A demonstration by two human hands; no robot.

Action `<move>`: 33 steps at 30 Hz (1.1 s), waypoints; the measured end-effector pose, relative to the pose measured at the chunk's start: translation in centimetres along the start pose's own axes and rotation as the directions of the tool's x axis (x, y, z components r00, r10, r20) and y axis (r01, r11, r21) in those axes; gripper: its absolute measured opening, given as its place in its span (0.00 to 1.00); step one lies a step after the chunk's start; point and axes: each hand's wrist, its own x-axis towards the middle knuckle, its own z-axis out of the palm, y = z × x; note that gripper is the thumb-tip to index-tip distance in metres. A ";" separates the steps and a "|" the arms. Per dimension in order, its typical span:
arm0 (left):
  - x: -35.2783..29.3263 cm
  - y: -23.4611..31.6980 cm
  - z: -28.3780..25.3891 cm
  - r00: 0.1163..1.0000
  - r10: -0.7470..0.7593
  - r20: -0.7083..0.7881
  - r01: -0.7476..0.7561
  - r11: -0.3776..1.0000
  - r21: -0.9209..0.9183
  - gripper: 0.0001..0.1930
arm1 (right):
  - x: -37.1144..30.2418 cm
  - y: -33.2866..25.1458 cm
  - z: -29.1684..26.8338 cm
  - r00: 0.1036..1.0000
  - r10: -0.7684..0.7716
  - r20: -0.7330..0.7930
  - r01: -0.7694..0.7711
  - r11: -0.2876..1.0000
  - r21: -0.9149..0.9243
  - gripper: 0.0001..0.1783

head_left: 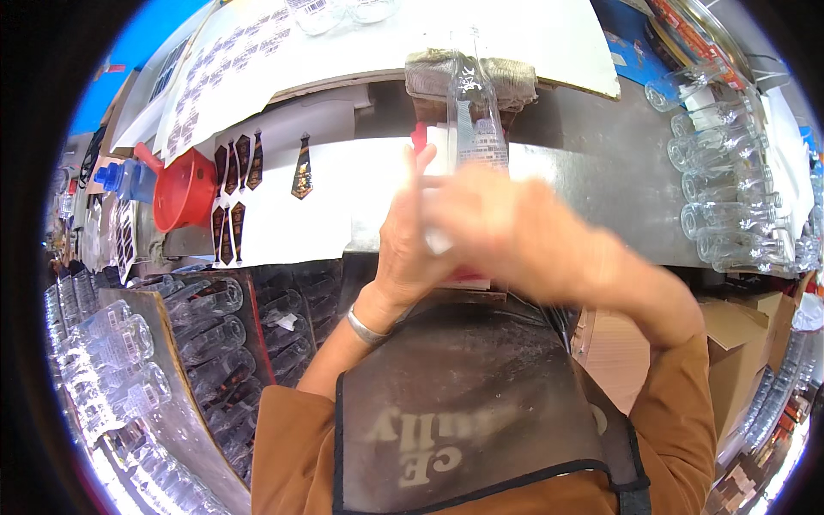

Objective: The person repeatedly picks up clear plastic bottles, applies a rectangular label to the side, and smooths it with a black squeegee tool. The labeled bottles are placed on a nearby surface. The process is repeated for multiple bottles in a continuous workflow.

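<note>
A clear glass bottle (476, 112) with a printed mark lies pointing away from me, its upper part resting on a folded grey cloth (515, 79). Just nearer than the bottle, my two hands meet. My left hand (403, 245), a silver bracelet at its wrist, has its fingers bent, partly hidden behind the right. A small red-pink thing (419, 137) shows at its fingertips; its kind is unclear. My right hand (485, 210) crosses over the bottle's near end, smeared by motion, so its fingers cannot be read. Something whitish (438, 239) shows between the hands, too blurred to name.
Several dark tie-shaped labels (232, 163) lie on a white sheet (322, 223) at left, beside a red plastic scoop (184, 193). Clear bottles (721, 184) line the bench's right side. More bottles (215, 343) fill crates at lower left; an open cardboard box (734, 330) stands at lower right.
</note>
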 end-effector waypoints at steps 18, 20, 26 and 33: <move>-0.8 -2.8 -1.1 0.991 -0.030 0.129 0.071 0.942 -0.327 0.59 | -3.1 2.3 -0.5 0.989 -0.011 -0.150 0.068 0.921 0.384 0.17; -0.4 -1.9 -1.9 0.977 -0.048 0.207 0.095 0.971 -0.221 0.60 | -3.0 5.7 -0.5 0.926 0.230 -0.298 -0.120 0.931 0.346 0.16; -0.8 -2.1 -1.9 0.988 -0.058 0.146 0.087 0.975 -0.206 0.55 | -6.0 2.2 1.4 0.952 0.098 -0.290 0.049 0.886 0.460 0.12; 3.1 0.4 -4.0 0.980 0.036 0.198 -0.048 0.997 0.057 0.50 | 0.8 7.5 -2.5 0.876 0.168 -0.453 -0.189 0.982 -0.003 0.12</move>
